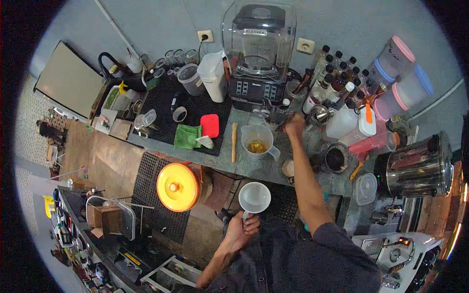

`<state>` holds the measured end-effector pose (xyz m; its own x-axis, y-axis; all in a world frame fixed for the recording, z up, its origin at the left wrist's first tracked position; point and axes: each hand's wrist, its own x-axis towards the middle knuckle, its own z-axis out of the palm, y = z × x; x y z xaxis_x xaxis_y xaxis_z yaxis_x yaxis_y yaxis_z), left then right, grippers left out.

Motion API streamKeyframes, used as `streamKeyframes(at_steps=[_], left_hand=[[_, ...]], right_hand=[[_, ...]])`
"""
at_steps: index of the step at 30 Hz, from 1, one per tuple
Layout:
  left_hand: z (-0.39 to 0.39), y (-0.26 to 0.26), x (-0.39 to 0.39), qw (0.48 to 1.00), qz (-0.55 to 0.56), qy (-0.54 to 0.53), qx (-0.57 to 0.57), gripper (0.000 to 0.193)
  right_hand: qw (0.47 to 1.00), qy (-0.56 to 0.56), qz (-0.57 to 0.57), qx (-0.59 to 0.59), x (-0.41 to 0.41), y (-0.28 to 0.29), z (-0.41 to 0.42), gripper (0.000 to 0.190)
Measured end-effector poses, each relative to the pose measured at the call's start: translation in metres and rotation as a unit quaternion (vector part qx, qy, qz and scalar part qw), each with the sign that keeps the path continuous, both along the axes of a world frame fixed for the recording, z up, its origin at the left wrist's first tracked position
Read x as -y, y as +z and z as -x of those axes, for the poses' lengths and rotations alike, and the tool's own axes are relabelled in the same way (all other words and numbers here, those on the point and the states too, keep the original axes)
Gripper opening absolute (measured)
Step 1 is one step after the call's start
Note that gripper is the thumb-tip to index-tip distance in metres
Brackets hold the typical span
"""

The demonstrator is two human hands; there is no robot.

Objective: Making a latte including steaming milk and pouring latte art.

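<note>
My left hand (242,230) grips the handle of a white cup (254,197), held near my body below the counter's front edge; its inside looks white. My right arm reaches across the counter, and my right hand (294,126) is at a dark, partly see-through object (274,116) in front of the blender; its fingers are partly hidden, so its grip cannot be told. Left of that arm stands a clear plastic measuring jug (256,135) with yellowish liquid at its bottom. A wooden stick (234,143) lies beside the jug. A small beige-topped container (288,168) is near my forearm.
A covered blender (258,55) stands against the wall. Capped bottles (322,88) and lidded containers (395,58) crowd the right. A green cloth (187,136) and red pad (210,125) lie on the black mat. A yellow-lidded bin (178,187) stands below the counter.
</note>
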<state>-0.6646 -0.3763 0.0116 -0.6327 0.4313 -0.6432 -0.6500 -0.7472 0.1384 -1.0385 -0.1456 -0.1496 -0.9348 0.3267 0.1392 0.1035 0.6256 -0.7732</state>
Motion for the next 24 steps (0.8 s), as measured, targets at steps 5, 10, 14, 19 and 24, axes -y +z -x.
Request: streamKeyframes(at_steps=[5,10,14,19,24], left_hand=[[0.014,-0.001,0.027,0.999,0.026,-0.025,0.024,0.026],[0.038,-0.012,0.043,0.997,-0.006,-0.071,0.033,0.026],[0.051,-0.008,0.043,0.985,0.071,-0.154,-0.014,0.025],[0.046,0.012,0.049,0.980,0.084,-0.181,-0.026,0.024],[0.036,0.028,0.044,0.972,0.154,-0.177,0.016,0.023]], right_hand=[[0.992,-0.073,-0.096,-0.032,0.006,0.116,-0.119,0.035],[0.973,0.001,0.229,-0.013,0.008,0.188,-0.241,0.031],[0.936,0.043,0.350,0.014,0.041,0.225,-0.303,0.023],[0.993,0.061,0.102,0.019,0.079,0.256,-0.337,0.024],[0.982,0.149,-0.097,0.072,0.089,0.273,-0.344,0.035]])
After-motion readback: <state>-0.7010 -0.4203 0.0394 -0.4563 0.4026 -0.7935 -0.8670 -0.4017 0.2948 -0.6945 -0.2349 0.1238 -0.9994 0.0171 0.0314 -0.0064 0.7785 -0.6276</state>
